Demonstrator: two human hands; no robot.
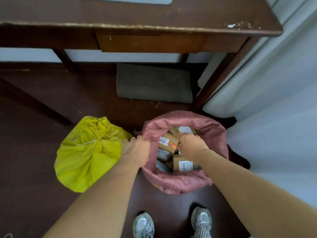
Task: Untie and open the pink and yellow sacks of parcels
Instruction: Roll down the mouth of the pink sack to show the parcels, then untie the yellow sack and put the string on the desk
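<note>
The pink sack (pixel 181 182) stands on the floor with its mouth wide and its rim rolled outward. Several brown cardboard parcels (pixel 167 143) with white labels show inside. My left hand (pixel 137 148) grips the sack's left rim. My right hand (pixel 190 143) reaches into the mouth over the parcels, fingers curled; whether it holds one is hidden. The yellow sack (pixel 85 155) sits to the left, touching the pink one, its neck bunched and tied with a thin white string (pixel 92 142).
A dark wooden desk (pixel 137 23) with a drawer stands behind the sacks. A grey mat (pixel 154 83) lies under it. A pale curtain (pixel 274 100) hangs on the right. My two shoes (pixel 173 224) are at the bottom, on the dark brown floor.
</note>
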